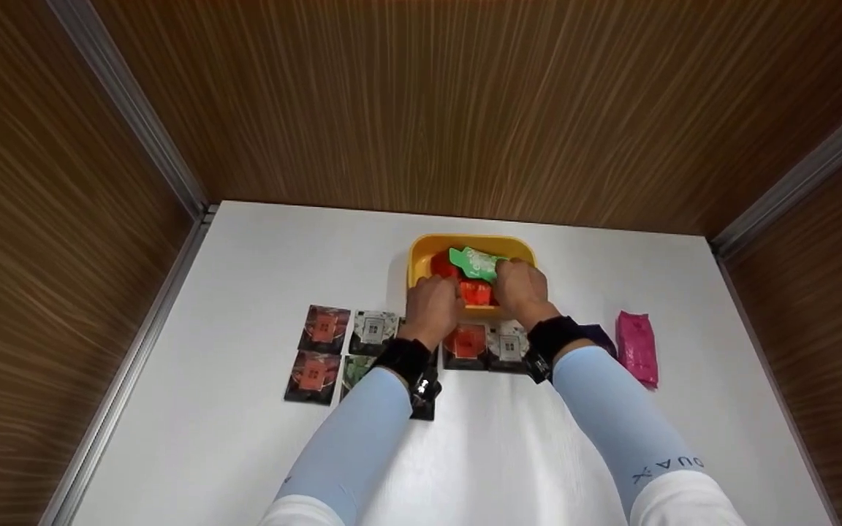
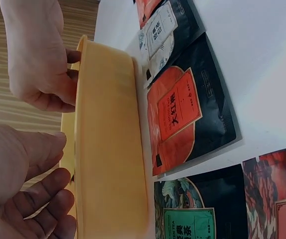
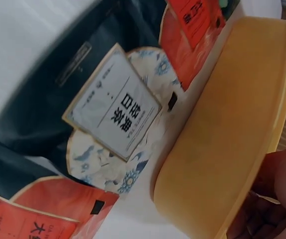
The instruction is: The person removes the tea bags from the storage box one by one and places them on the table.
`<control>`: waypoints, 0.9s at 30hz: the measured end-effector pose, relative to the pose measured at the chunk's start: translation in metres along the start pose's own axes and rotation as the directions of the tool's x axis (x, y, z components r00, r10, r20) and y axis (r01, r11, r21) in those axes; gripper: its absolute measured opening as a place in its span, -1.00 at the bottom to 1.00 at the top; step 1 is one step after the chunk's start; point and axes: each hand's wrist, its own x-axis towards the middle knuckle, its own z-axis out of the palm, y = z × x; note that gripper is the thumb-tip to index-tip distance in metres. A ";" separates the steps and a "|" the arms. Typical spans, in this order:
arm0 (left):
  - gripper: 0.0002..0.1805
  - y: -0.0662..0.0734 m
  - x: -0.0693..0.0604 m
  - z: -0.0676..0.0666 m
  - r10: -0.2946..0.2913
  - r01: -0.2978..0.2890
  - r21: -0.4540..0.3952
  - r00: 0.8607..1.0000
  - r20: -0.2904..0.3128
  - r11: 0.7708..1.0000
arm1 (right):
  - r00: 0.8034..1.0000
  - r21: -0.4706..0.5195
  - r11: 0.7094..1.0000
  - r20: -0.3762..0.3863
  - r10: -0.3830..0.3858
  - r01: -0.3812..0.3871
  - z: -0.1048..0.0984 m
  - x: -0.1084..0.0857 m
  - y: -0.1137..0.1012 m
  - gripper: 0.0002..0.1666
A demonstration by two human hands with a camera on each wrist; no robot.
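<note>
Left hand (image 1: 433,310) and right hand (image 1: 523,292) both at the yellow tray (image 1: 476,239), on the white table (image 1: 282,252). From the left: dark tea packets (image 1: 324,329) lying flat, two rows, the farther one running on along the tray's near side. Left hand next, at the near-left rim; fingers loosely bent, thumb and forefinger apart, nothing seen between them. Tray's long axis side to side; red packets (image 1: 473,294) inside. Over these, within the tray's outline, a green packet (image 1: 476,263): long axis mostly sideways, free end pointing left and slightly toward the table's far edge, other end pinched by the right hand. Dark purple item (image 1: 599,336) beyond, partly blocked from sight. Far right, a pink packet (image 1: 637,349), long axis roughly near-to-far.
</note>
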 end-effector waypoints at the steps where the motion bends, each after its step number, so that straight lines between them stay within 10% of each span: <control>1: -0.89 0.001 -0.001 0.000 0.004 -0.004 0.004 1.000 0.000 1.000 | 1.000 -0.012 1.000 -0.001 0.001 -0.001 0.001 0.000 0.001 -0.79; 7: -0.85 0.008 -0.004 0.003 0.015 -0.015 0.053 1.000 0.006 0.998 | 1.000 -0.031 0.999 0.014 0.014 -0.014 0.004 -0.001 0.001 -0.69; 17: -0.83 0.007 -0.010 0.008 0.044 -0.046 0.077 0.999 0.023 0.996 | 0.959 0.000 1.000 0.285 0.009 -0.009 -0.017 -0.015 -0.002 -0.62; 27: -0.74 0.004 -0.008 0.014 0.045 -0.046 0.112 0.999 0.019 0.993 | 0.979 0.150 0.988 0.195 -0.055 0.026 -0.020 -0.021 0.006 -0.82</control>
